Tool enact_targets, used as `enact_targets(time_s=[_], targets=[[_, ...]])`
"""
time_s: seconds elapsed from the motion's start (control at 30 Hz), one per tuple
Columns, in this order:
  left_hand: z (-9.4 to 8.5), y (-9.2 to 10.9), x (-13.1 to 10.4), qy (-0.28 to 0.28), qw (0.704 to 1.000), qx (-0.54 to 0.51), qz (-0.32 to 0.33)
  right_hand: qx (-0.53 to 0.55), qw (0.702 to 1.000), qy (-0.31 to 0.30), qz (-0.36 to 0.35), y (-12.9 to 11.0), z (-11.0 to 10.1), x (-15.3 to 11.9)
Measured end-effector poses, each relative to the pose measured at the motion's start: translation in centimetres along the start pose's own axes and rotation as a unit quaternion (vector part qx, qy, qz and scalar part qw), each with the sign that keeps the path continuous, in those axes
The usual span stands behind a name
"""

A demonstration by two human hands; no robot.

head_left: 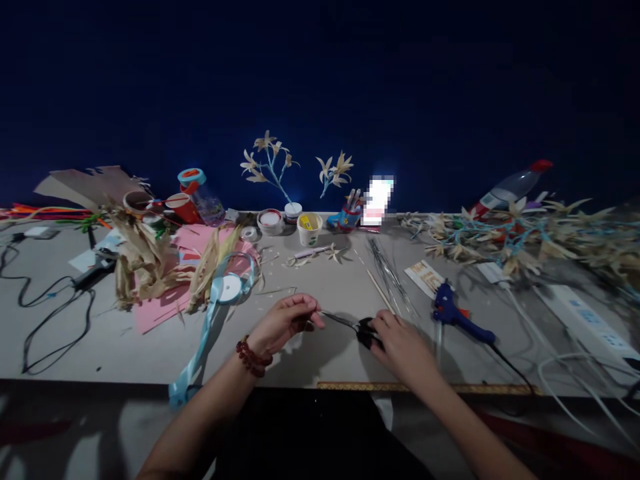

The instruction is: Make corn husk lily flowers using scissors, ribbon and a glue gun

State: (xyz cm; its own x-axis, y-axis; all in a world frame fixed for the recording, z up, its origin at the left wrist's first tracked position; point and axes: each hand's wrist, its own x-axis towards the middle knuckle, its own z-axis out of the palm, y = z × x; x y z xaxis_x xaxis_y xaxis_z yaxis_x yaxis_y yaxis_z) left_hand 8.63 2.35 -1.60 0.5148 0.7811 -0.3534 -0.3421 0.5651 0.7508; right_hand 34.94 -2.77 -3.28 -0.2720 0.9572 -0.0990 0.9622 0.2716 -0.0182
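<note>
Black-handled scissors (pixel 345 321) lay just below the centre of the frame, their blades pointing left. The right hand (pixel 404 341) had its fingers curled over the handles, gripping them. The left hand (pixel 285 323) met the tips of the blades, its thumb and fingertips drawn close together; whether they pinched anything I could not tell. A dark red beaded bracelet (pixel 254 358) circled the left wrist.

Around the hands spread a grey table (pixel 330 280). In the left of the frame, dry husks (pixel 143 263) lay over pink sheets (pixel 153 315), and light blue ribbon (pixel 204 343) ran from a white spool (pixel 230 289) down to the table's near edge. Thin metal wires (pixel 387 263) fanned out right of centre, beside a slim wooden stick (pixel 379 292). Farther right came a blue glue gun (pixel 453 312) and, near the right edge, a white power strip (pixel 583 319).

Two pale flower sprays on blue stems stood out against the dark upper middle; the left spray (pixel 270 163) rose at a white jar (pixel 293 213), near a white cup (pixel 309 233) with a yellow label. A yellow measuring strip (pixel 360 386) followed the table's edge at lower centre.
</note>
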Motion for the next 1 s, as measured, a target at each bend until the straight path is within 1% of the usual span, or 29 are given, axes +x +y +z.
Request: enact_targets(time_s=[0.07,0.13,0.17,0.2,0.23,0.27,0.3,0.33,0.37,0.4,0.43,0.47,0.5,0.53,0.63,0.7,0.87,1.0], targets=[[0.1,0.1,0.1,0.003,1.0,0.005,-0.003,0.006,1.0,-0.014,0.021,0.0,-0.2,0.2],[0.1,0.2,0.1,0.006,1.0,0.007,-0.004,0.047,0.997,-0.019,0.06,0.5,-0.2,0.2],[0.1,0.2,0.1,0.008,1.0,0.007,-0.005,0.089,0.992,-0.021,0.082,1.0,0.0,0.2],[0.1,0.2,0.2,0.009,1.0,0.008,-0.004,0.152,0.983,-0.027,0.102,1.4,0.1,0.1],[0.1,0.2,0.2,0.009,1.0,0.008,-0.005,0.239,0.963,-0.039,0.12,1.8,0.2,-0.1],[0.1,0.2,0.2,0.009,1.0,0.008,-0.006,0.343,0.928,-0.059,0.133,2.0,0.3,-0.3],[0.1,0.2,0.3,0.009,1.0,0.008,-0.007,0.454,0.876,-0.08,0.139,2.1,0.4,-0.6],[0.1,0.2,0.3,0.009,1.0,0.007,-0.008,0.554,0.814,-0.1,0.14,1.9,0.3,-0.9],[0.1,0.2,0.4,0.008,1.0,0.007,-0.01,0.633,0.753,-0.111,0.139,1.4,0.2,-1.1],[0.1,0.2,0.4,0.007,1.0,0.008,-0.01,0.687,0.704,-0.117,0.139,0.8,0.1,-1.4],[0.1,0.2,0.4,0.006,1.0,0.009,-0.01,0.72,0.67,-0.12,0.137,0.0,0.0,-1.6],[0.2,0.2,0.4,0.005,1.0,0.01,-0.009,0.737,0.65,-0.123,0.138,-0.8,-0.2,-1.8],[0.2,0.3,0.4,0.003,1.0,0.012,-0.008,0.743,0.642,-0.129,0.139,-1.6,-0.2,-1.9],[0.3,0.3,0.4,0.003,1.0,0.014,-0.007,0.741,0.643,-0.137,0.137,-2.4,-0.2,-1.9],[0.4,0.5,0.3,0.002,1.0,0.022,-0.005,0.71,0.675,-0.161,0.122,-3.9,-0.1,-1.8],[0.4,0.6,0.2,0.0,0.999,0.032,-0.004,0.695,0.692,-0.162,0.113,-4.4,-0.1,-1.7],[0.5,0.6,0.1,-0.016,0.998,0.06,0.0,0.678,0.714,-0.15,0.085,-5.2,-1.0,-1.0],[0.6,0.8,-0.1,-0.035,0.997,0.07,-0.006,0.672,0.721,-0.155,0.064,-5.7,-1.2,-0.5]])
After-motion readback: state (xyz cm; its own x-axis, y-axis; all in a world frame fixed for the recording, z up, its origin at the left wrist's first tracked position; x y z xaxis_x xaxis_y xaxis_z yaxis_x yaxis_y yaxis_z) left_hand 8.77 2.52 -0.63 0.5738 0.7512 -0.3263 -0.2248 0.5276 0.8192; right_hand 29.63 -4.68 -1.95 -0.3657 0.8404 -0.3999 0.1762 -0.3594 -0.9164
